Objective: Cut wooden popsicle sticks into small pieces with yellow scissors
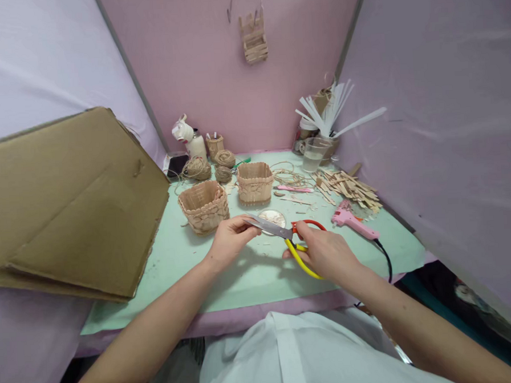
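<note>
My right hand point(329, 250) grips a pair of scissors point(271, 225) by its red and yellow handles, blades pointing left above the table. At the blade tips, the fingers of my left hand point(232, 241) are pinched together; whatever they hold is too small or hidden to make out. Under the blades lies a small round dish point(278, 214) with bits in it. Just beyond my left hand stands a woven basket point(205, 211) with a scalloped rim. A second, squarer basket point(255, 186) is behind the dish.
Balls of twine point(198, 168) sit at the back left, beside a large cardboard sheet point(76, 206). On the right are a pink glue gun point(355, 225) with a black cord, a pile of wooden sticks point(349, 187), a clear cup point(313, 154) and white strips point(326, 110).
</note>
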### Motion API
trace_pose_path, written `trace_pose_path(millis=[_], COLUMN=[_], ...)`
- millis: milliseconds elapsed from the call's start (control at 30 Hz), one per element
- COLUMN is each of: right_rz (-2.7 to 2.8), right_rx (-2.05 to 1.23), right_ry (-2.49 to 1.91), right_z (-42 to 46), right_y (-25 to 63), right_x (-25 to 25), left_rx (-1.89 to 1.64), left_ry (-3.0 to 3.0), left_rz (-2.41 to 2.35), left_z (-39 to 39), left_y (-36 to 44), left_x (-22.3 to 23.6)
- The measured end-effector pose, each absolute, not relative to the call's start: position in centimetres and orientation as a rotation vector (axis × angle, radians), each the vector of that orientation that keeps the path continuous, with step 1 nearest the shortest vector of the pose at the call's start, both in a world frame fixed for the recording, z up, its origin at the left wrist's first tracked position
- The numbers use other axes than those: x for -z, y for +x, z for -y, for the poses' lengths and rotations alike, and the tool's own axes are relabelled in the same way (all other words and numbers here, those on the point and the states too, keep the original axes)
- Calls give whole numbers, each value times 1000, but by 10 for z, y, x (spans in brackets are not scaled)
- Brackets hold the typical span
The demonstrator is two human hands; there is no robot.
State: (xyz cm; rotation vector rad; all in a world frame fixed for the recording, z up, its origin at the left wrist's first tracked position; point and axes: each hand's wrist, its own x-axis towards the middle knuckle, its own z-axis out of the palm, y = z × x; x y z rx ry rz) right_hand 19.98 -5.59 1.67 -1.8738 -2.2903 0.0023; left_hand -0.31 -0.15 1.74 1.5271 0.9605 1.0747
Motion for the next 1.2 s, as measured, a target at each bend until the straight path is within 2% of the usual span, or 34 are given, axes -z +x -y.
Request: trace_pose_path(millis=[233,500,633,767,900,1200], right_rz=[2073,2094,1881,1618,1569,1513], right_rx=[-587,-366,-678,-931,-1041,-1027], right_ry=[-1680,-1702,-1550,-1294,-1117,-1047], right_z=[50,50,44,39,42,46], right_y=[201,200,198,188,175,170], right_x=[-17,-15,-13,-16,-17,-9], left_rx=[-1020,-1102,-1042,-758,-565,-556], left_ry=[1312,1229,1212,1130,1127,1071], left_rz=[-986,-962,-964,-882,-829,-801], left_z=[-3,-5,-2,3,6,5], left_y=[-1,-1,1,3,3,3], left_x=[-10,-4,-8,-12,-13,-12])
